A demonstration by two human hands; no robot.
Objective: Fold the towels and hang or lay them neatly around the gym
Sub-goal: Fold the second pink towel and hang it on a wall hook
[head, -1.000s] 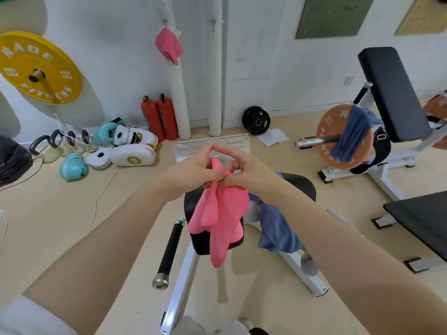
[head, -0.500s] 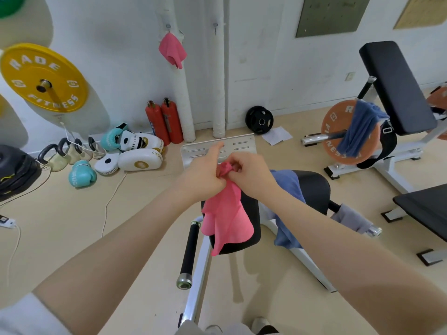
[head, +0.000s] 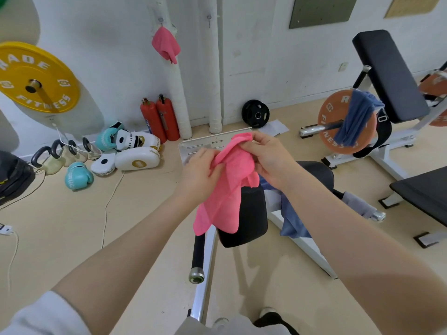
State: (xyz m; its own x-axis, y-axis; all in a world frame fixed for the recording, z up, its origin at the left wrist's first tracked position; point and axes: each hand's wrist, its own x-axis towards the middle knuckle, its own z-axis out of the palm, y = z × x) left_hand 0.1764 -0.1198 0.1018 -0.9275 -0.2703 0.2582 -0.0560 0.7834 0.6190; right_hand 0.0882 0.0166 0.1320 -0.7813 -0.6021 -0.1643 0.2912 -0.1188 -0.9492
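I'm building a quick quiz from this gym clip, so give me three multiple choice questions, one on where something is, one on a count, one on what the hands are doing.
1. Where does the second pink towel hang?
A. on a wall hook
B. on the yellow plate
C. on the floor

2. How many red fire extinguishers stand by the wall?
A. one
B. two
C. four

3. What holds the pink towel in front?
A. left hand only
B. neither hand
C. both hands

Answers: 1 A, it dangles from a hook on the white pipe. 2 B, a pair stands side by side. 3 C, the left hand and the right hand each have a grip on its upper part.
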